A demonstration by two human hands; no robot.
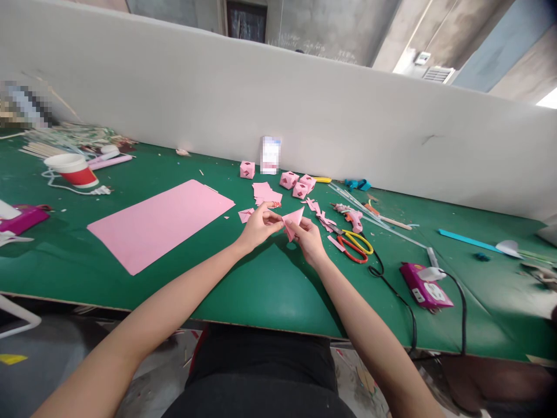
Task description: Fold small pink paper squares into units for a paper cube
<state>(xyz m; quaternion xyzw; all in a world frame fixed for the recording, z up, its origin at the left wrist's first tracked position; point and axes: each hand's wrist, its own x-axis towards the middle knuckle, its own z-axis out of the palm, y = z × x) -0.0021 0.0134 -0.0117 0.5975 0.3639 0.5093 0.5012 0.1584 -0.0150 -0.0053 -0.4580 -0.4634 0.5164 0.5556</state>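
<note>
Between both hands, just above the green table, is a small folded piece of pink paper [293,220] with a triangular shape. My left hand [261,226] pinches its left edge. From the right, my right hand [308,239] grips it with thumb and fingers. Beside my left hand lies a folded pink paper piece [246,215], and pink paper squares [262,190] lie just beyond it. Several folded pink paper cubes [289,180] with diamond-shaped openings stand farther back. Pink paper scraps [319,215] are spread right of my hands.
Scissors [357,244] with red and yellow handles and a pink glue gun [350,216] lie to the right. Farther right sits a magenta power adapter [424,284] with a black cord. A large pink sheet [161,226] and a paper cup [72,169] are on the left.
</note>
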